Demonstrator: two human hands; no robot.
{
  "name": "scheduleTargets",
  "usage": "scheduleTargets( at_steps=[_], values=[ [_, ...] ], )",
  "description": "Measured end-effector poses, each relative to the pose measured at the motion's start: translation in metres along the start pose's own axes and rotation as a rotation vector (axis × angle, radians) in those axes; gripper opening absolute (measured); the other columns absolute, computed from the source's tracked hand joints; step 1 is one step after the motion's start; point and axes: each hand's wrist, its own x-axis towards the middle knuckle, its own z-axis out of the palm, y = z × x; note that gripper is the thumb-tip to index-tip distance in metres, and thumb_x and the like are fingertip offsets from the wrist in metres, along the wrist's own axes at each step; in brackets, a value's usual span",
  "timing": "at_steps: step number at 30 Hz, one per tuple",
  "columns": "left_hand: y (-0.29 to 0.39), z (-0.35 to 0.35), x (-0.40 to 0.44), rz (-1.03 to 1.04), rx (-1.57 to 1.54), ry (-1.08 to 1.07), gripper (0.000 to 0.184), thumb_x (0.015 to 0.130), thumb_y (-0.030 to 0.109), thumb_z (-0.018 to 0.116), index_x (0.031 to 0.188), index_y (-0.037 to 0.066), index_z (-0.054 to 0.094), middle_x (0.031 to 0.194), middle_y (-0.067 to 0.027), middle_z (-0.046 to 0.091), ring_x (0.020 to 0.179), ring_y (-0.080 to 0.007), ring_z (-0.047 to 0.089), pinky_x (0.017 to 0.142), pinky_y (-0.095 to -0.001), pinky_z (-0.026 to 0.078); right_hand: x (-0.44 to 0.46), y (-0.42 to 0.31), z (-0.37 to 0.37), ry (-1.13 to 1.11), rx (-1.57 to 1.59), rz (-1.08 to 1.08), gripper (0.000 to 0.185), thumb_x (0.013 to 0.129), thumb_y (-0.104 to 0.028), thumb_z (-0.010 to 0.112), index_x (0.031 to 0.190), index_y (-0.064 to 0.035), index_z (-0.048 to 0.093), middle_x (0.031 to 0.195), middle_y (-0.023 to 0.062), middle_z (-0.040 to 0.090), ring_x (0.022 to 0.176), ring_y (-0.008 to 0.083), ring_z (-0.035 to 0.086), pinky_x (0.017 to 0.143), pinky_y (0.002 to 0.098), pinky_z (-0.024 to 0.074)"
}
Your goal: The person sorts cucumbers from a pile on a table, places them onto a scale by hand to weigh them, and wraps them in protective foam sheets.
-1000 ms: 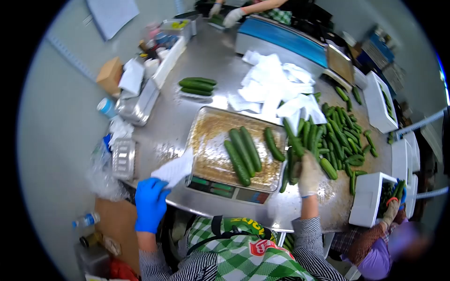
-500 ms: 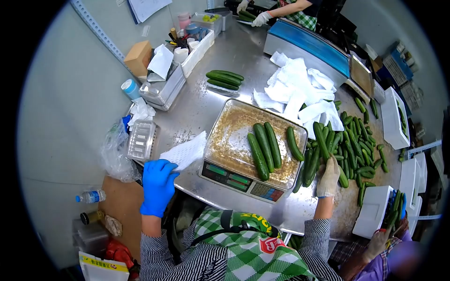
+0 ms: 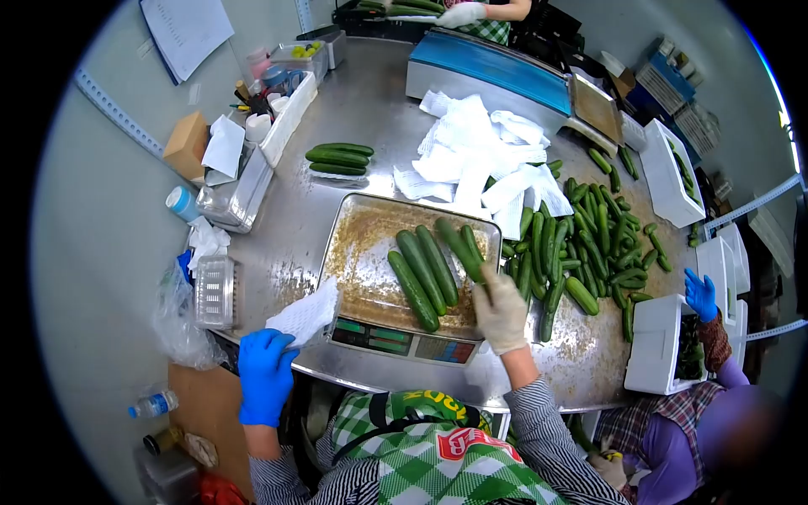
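Right hand [image 3: 499,313]: grip closed round near end of cucumber [image 3: 459,247], held over scale pan [image 3: 357,236] beside laid cucumbers [image 3: 413,290] (presumably end-held so far tip is kept clear). Left hand [image 3: 264,374]: white mesh sleeve [image 3: 305,316] pinched by edge near pan corner, likely so pan is left uncovered.

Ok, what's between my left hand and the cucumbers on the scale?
In the head view, the white netting held in your left hand comes first, then a bare, stained stretch of the scale tray, up to the cucumbers.
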Motion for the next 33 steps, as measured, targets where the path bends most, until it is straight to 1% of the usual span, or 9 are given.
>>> scheduleTargets(
  at_steps=[1,3,8,18,24,27,29,31,33],
  values=[
    [0.000,0.000,0.000,0.001,-0.001,-0.002,0.022,0.073,0.005,0.074,0.095,0.005,0.068,0.095,-0.0105,0.062,0.094,-0.0333,0.055,0.084,-0.0417,0.045,0.001,-0.010,0.000,-0.146,-0.118,0.064,0.035,0.087,-0.013,0.067,0.121,-0.0102,0.064,0.097,0.0178,0.065,0.084,0.0340,0.066,0.073,0.0412,0.0547],
    [0.000,0.001,0.003,0.000,0.002,0.000,0.022,0.073,0.005,0.074,0.095,0.006,0.068,0.095,-0.0106,0.062,0.094,-0.0334,0.055,0.084,-0.0416,0.045,-0.002,-0.016,0.007,-0.032,-0.105,-0.091,0.032,0.084,-0.014,0.067,0.116,-0.0123,0.066,0.093,0.0165,0.064,0.083,0.0352,0.066,0.073,0.0448,0.0539],
    [0.002,0.003,0.005,-0.013,-0.003,-0.025,0.022,0.073,0.006,0.074,0.095,0.006,0.068,0.096,-0.0107,0.062,0.094,-0.0334,0.055,0.085,-0.0418,0.045,-0.001,-0.046,0.004,-0.233,-0.321,-0.079,0.051,0.078,-0.016,0.067,0.126,-0.0017,0.054,0.126,0.0220,0.053,0.116,0.0399,0.052,0.095,0.0505,0.0426],
    [0.005,0.010,0.009,0.050,-0.043,-0.010,0.022,0.073,0.007,0.075,0.094,0.006,0.068,0.095,-0.0102,0.063,0.092,-0.0334,0.057,0.083,-0.0414,0.047,0.020,-0.030,0.012,-0.411,-0.393,-0.133,0.047,0.079,-0.021,0.072,0.119,-0.0025,0.054,0.114,0.0166,0.058,0.104,0.0348,0.059,0.089,0.0454,0.0468],
    [0.005,0.007,0.010,0.059,-0.023,0.019,0.023,0.073,0.007,0.075,0.094,0.006,0.069,0.095,-0.0107,0.063,0.092,-0.0338,0.057,0.082,-0.0415,0.047,0.011,-0.015,0.014,-0.024,0.041,0.115,0.029,0.091,-0.019,0.063,0.111,0.0002,0.058,0.108,0.0190,0.061,0.103,0.0375,0.060,0.092,0.0469,0.0455],
    [-0.003,0.003,0.007,0.031,-0.005,0.062,0.022,0.073,0.006,0.075,0.094,0.005,0.069,0.095,-0.0113,0.064,0.091,-0.0340,0.058,0.081,-0.0418,0.048,0.001,0.019,0.008,0.151,0.018,0.013,0.026,0.098,-0.016,0.052,0.113,0.0052,0.058,0.100,0.0217,0.063,0.094,0.0316,0.064,0.087,0.0420,0.0516],
    [-0.006,-0.002,0.006,-0.007,0.010,0.080,0.022,0.073,0.005,0.074,0.094,0.005,0.069,0.094,-0.0120,0.064,0.090,-0.0341,0.059,0.081,-0.0420,0.048,0.004,0.014,-0.019,0.081,0.302,0.504,0.034,0.103,-0.021,0.048,0.121,0.0073,0.056,0.113,0.0257,0.062,0.107,0.0334,0.060,0.095,0.0413,0.0486],
    [-0.009,-0.003,0.006,-0.041,-0.003,0.083,0.021,0.074,0.005,0.073,0.094,0.005,0.069,0.095,-0.0133,0.064,0.089,-0.0351,0.061,0.080,-0.0426,0.049,-0.003,0.068,-0.016,0.078,0.228,0.508,0.049,0.105,-0.033,0.042,0.125,0.0094,0.056,0.123,0.0286,0.059,0.118,0.0382,0.055,0.105,0.0404,0.0417],
    [-0.010,-0.006,0.005,-0.098,-0.025,0.080,0.021,0.074,0.005,0.073,0.095,0.005,0.068,0.096,-0.0137,0.064,0.089,-0.0357,0.061,0.080,-0.0430,0.049,0.008,0.042,-0.050,0.040,0.233,0.651,0.054,0.104,-0.036,0.040,0.125,0.0102,0.057,0.127,0.0296,0.059,0.119,0.0410,0.055,0.106,0.0407,0.0397]
  ],
)
